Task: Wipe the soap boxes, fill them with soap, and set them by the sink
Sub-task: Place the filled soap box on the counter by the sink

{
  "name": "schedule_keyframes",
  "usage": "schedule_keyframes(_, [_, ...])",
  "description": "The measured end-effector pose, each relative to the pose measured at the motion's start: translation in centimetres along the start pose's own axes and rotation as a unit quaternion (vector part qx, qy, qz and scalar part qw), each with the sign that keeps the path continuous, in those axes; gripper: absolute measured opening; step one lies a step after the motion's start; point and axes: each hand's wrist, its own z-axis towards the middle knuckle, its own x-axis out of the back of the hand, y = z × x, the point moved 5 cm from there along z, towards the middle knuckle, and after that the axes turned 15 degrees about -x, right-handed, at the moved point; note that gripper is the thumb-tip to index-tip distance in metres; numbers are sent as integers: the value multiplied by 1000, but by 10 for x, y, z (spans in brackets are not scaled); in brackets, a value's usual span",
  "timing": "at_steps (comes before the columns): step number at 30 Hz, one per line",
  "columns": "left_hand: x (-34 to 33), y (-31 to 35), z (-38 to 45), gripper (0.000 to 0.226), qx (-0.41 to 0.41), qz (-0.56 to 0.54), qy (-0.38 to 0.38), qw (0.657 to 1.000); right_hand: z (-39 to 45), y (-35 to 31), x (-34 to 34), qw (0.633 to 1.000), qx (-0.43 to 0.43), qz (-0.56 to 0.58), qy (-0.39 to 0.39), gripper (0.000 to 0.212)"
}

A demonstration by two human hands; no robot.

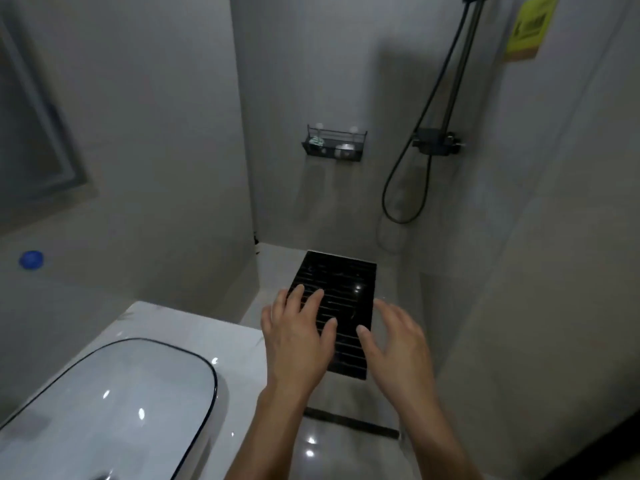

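Note:
My left hand (298,337) and my right hand (398,341) are both held out in front of me, fingers spread and relaxed, holding nothing. They hover over the black slatted floor grate (346,282) of the shower area. The white sink (114,403) with a dark rim sits in the counter at the lower left. A black wire shelf (334,143) hangs on the far wall and holds small items, one greenish and one pale and round. No soap box is plainly recognisable.
A shower hose and mixer (436,142) hang on the right of the far wall. A yellow sign (531,27) is stuck at the upper right. A blue round object (31,260) sits on the left ledge below a mirror (31,133).

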Motion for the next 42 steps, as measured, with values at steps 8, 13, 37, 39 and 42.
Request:
schedule_keyframes(8, [-7,-16,106,54,-79,4,-11,997,70,-25,9,998,-28,4,64,54])
schedule_keyframes(13, [-23,-27,159,53,-98,4,-7,995,120,-36,9,995,-35,14,88,53])
schedule_keyframes(37, [-182,-51,437,62,-7,37,-10,999,475,-52,-22,1000,20,22,7,57])
schedule_keyframes(39, [-194,-56,457,62,-6,36,-11,999,497,-51,-25,1000,17,18,2,58])
schedule_keyframes(42, [-214,-62,486,61,-10,34,-14,999,528,-50,-29,1000,12,16,0,58])
